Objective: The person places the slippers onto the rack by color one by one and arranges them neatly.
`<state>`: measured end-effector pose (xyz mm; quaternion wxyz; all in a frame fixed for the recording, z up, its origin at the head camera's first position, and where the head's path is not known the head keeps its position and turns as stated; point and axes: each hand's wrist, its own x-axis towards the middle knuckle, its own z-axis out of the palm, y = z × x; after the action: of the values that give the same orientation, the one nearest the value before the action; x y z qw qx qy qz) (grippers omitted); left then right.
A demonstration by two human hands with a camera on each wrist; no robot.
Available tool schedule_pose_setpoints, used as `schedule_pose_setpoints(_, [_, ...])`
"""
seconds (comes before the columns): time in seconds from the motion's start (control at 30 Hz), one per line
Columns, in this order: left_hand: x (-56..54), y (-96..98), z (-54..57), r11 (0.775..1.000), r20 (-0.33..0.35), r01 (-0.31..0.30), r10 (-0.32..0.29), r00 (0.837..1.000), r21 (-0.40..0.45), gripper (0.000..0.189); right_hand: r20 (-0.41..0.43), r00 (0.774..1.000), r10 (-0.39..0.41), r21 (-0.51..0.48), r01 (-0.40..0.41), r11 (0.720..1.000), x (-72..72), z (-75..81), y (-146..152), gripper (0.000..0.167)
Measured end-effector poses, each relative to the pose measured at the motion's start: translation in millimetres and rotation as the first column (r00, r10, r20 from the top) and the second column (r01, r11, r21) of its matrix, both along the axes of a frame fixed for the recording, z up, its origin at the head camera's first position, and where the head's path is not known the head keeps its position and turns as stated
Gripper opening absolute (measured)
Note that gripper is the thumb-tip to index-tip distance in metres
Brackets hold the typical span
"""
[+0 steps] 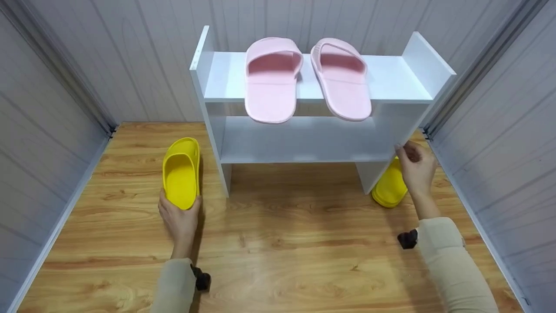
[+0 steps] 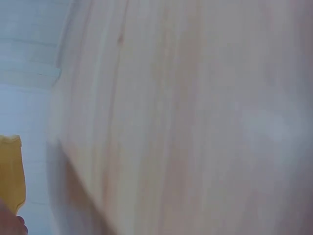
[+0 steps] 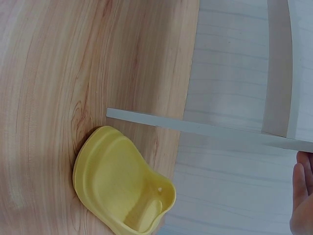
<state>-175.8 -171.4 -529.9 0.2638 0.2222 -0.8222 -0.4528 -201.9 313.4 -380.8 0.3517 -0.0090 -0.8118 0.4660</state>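
On the left, my left hand (image 1: 179, 217) grips the heel end of a yellow clog (image 1: 180, 180), thumb on one side and fingers on the other; the clog's toe points at the back wall. That clog (image 2: 11, 171) shows only at the edge of the left wrist view. My right hand (image 1: 418, 167) is at the front edge of the white shoe rack's right side panel (image 1: 410, 126), with loosely bent fingertips right at the panel. Below it, a second yellow clog (image 3: 117, 176) rests on the floor just outside the rack, partly hidden by the hand in the head view.
Two pink slippers (image 1: 273, 95) (image 1: 347, 95) lie on the rack's top shelf, their heels overhanging its front edge. A bare lower shelf (image 1: 299, 139) sits beneath. Wood-look floor (image 1: 278, 243) spreads in front, with pale panel walls (image 1: 147, 56) at the back and both sides.
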Motion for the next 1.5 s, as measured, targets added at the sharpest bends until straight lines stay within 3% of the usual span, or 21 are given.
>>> schedule_pose_setpoints(0.33, [22.9, 0.8, 15.6, 0.994, -0.111, 0.103, -0.106, 0.988, -0.029, 0.089, 0.006, 1.000, -0.002, -0.004, 0.002, 1.000, -1.0, 0.5, 1, 0.023])
schedule_pose_setpoints(0.67, [58.7, -12.1, 30.2, 0.982, -0.097, 0.172, -0.179, 0.979, -0.082, 0.089, 0.035, 0.999, -0.014, -0.017, 0.014, 1.000, 0.3, 1.5, 1, 0.024])
schedule_pose_setpoints(0.87, [75.1, -19.1, 39.0, 0.974, -0.117, 0.199, -0.212, 0.970, -0.112, 0.087, 0.023, 1.000, 0.007, -0.019, -0.007, 1.000, -0.1, 0.5, 1, 0.024])
schedule_pose_setpoints(1.23, [104.3, -23.6, 59.7, 0.958, -0.073, 0.254, -0.265, 0.962, -0.130, 0.089, 0.018, 1.000, -0.003, 0.003, 0.003, 1.000, -1.5, 0.0, 2, 0.023])
schedule_pose_setpoints(1.5, [122.4, -33.5, 75.0, 0.956, -0.074, 0.251, -0.264, 0.962, -0.151, 0.086, 0.023, 1.000, -0.002, -0.001, 0.002, 1.000, -17.6, -20.1, 21, 0.026])
